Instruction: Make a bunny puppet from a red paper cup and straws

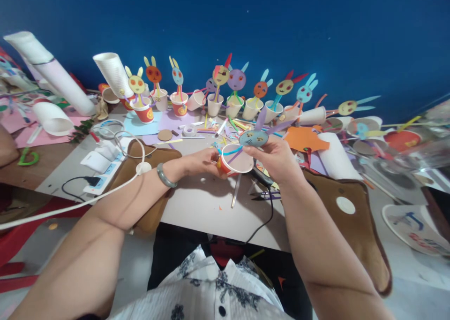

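My left hand (206, 162) is closed around the side of a red-and-white paper cup (242, 162), its mouth tipped toward me. Blue and purple paper strips cross the cup's opening. In my right hand (279, 156), between thumb and fingers, is a light-blue paper bunny head (252, 139) with purple ears and a drawn face, right above the cup's rim. Whether the strips are fixed to the head or the cup cannot be made out. Below my right hand lies a dark glue gun (262, 176) with its cord, beside small purple-handled snips (269, 196).
Several paper-cup bunnies (180, 105) line the blue wall. Paper strips and scraps (232, 124) litter the table behind the cup. A power strip (105, 172) with a white cable lies left, stacked cups (114, 73) stand behind it, and a brown cushion (346, 217) rests at right.
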A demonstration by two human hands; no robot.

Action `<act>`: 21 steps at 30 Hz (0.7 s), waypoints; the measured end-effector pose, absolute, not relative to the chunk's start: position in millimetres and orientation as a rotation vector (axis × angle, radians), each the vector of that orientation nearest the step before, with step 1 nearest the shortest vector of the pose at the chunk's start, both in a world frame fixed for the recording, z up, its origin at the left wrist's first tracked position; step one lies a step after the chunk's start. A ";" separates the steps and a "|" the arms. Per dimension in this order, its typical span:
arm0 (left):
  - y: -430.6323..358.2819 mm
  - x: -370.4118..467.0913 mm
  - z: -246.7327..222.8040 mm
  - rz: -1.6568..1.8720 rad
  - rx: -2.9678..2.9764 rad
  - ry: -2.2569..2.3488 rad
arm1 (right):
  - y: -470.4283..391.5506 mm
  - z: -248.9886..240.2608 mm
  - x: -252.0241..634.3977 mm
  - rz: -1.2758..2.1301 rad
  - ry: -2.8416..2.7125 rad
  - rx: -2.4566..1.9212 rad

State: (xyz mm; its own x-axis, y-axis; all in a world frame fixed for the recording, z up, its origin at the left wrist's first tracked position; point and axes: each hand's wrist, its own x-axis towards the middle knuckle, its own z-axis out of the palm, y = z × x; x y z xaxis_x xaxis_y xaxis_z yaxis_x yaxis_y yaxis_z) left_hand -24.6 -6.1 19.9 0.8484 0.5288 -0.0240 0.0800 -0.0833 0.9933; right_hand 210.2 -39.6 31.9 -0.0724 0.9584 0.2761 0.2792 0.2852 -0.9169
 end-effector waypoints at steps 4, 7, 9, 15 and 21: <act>-4.1 -24.1 16.8 0.560 1.454 0.460 | -36.9 30.2 212.7 0.857 -1.483 -1.151; 0.4 -23.8 10.4 0.669 1.279 0.478 | -29.2 27.0 218.8 0.815 -1.356 -1.122; 3.4 -24.0 6.3 0.709 1.162 0.541 | -23.1 23.1 223.1 0.818 -1.267 -1.129; 7.1 -23.9 1.0 0.821 0.986 0.561 | -22.7 7.7 211.8 0.942 -1.134 -1.151; 6.9 -22.7 -1.5 0.791 1.016 0.524 | -42.8 8.1 182.4 1.035 -1.592 -1.093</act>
